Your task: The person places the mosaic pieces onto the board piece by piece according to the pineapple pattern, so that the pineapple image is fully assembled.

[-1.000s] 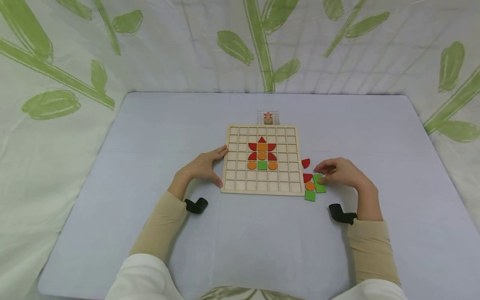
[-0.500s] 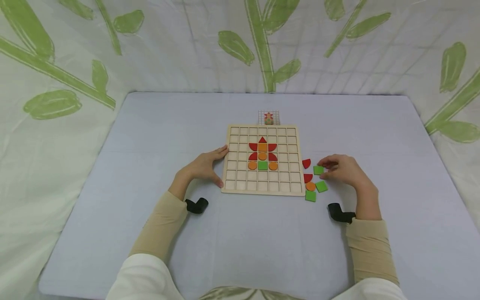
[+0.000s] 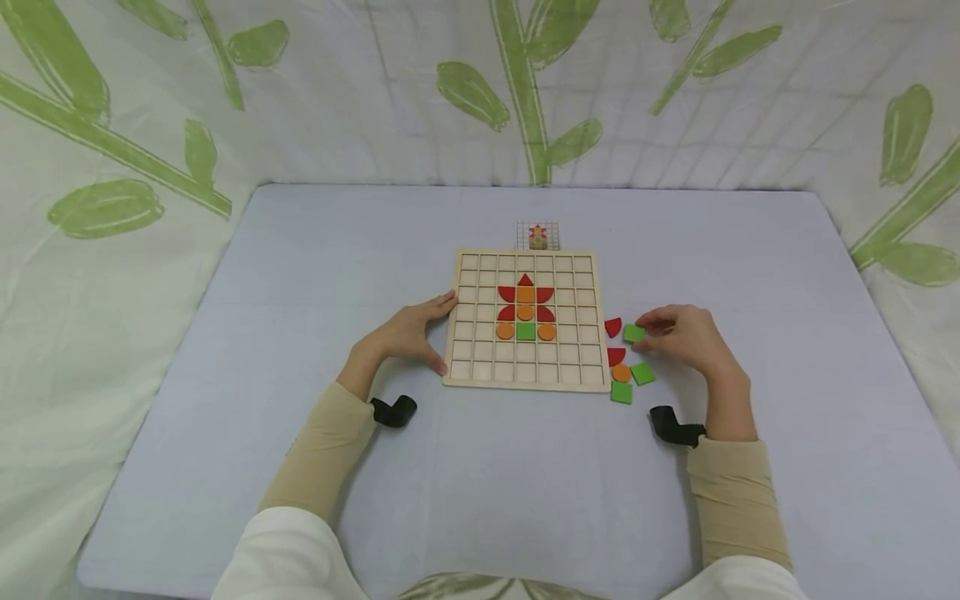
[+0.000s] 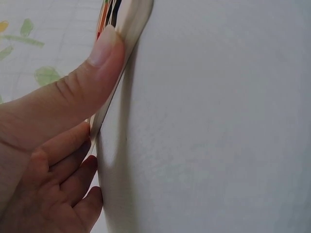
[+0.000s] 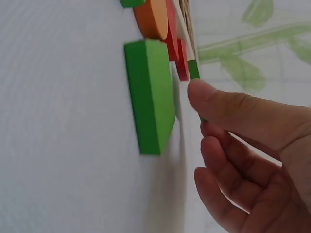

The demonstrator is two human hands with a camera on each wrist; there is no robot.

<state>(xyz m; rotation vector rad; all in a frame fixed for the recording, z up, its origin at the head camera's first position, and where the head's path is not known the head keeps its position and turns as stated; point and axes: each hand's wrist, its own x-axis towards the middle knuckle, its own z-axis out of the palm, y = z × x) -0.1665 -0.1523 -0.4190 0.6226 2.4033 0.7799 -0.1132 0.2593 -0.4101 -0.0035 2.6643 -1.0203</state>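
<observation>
A square wooden grid board lies on the table, bearing a pattern of red, orange and green pieces. Its left edge is touched by my left hand, thumb and fingers spread apart along the rim. In the left wrist view the thumb lies against the board's side. Right of the board, my right hand pinches a green square tile between thumb and fingers. The right wrist view shows this held tile partly hidden behind the thumb. Another green tile lies close by on the table.
Beside the board's right edge lie a red quarter-circle, a second red piece, an orange disc and a green tile. A small pattern card sits behind the board. Black wrist mounts stick out inward.
My right hand has picked out one green tile from over another and moved it slightly away and left, toward the board. The left hand stays at the board's edge.
</observation>
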